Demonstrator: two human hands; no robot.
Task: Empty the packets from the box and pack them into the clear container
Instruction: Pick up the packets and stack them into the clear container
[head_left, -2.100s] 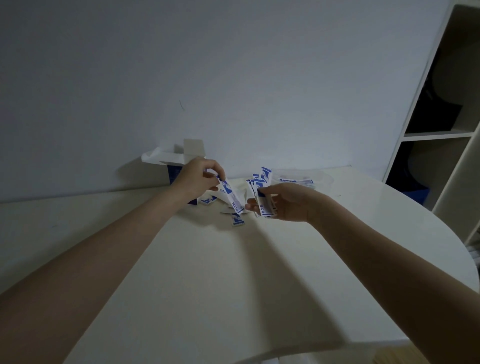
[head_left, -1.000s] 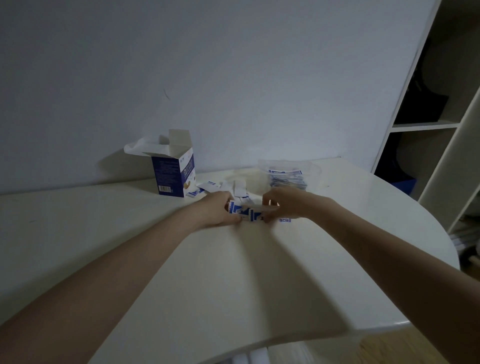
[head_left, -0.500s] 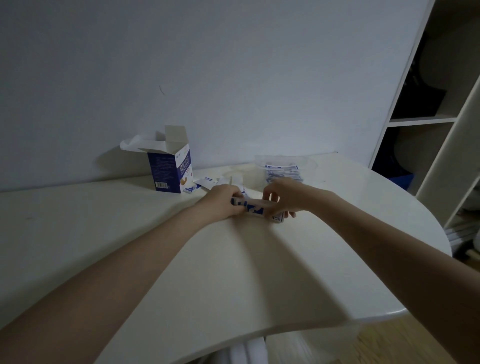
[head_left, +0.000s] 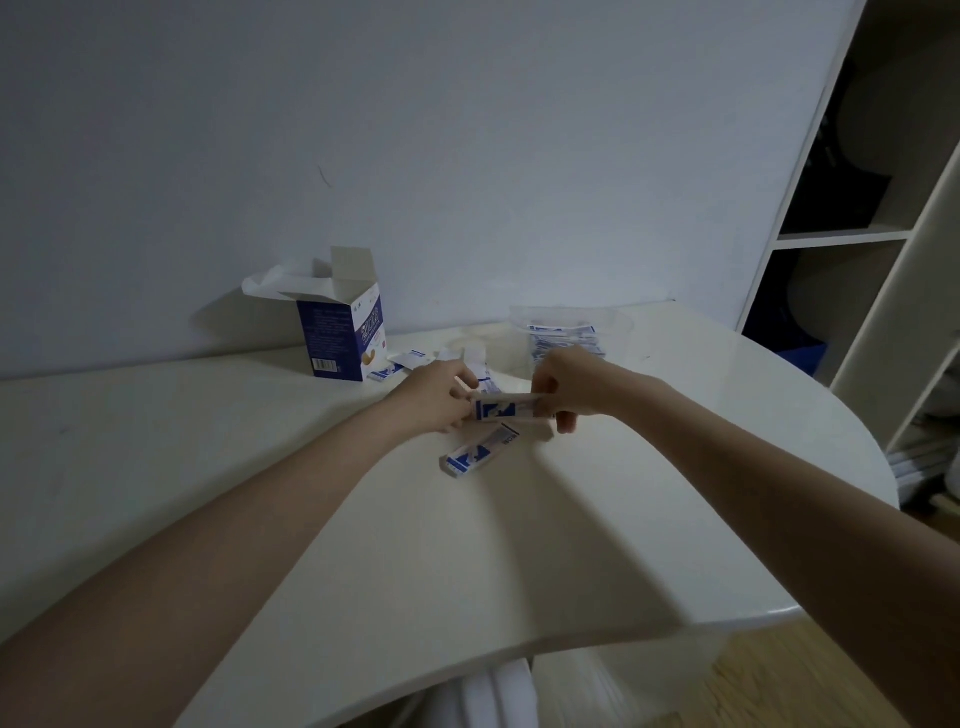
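Observation:
A stack of white-and-blue packets (head_left: 506, 409) is held level between my left hand (head_left: 435, 397) and my right hand (head_left: 567, 385), each gripping one end just above the table. Under them a loose packet (head_left: 479, 451) lies on the table (head_left: 415, 545). More packets (head_left: 410, 364) lie scattered beside the open blue-and-white box (head_left: 343, 338) at the back left. The clear container (head_left: 571, 332) stands behind my right hand with several packets inside.
A grey wall runs along the table's far edge. A white shelf unit (head_left: 857, 234) with dark items stands to the right. The table's curved front edge drops to a wooden floor (head_left: 779, 686).
My hands came down from in front of the box, gathered packets together on the table and squared them into a stack; one packet now lies loose below the stack.

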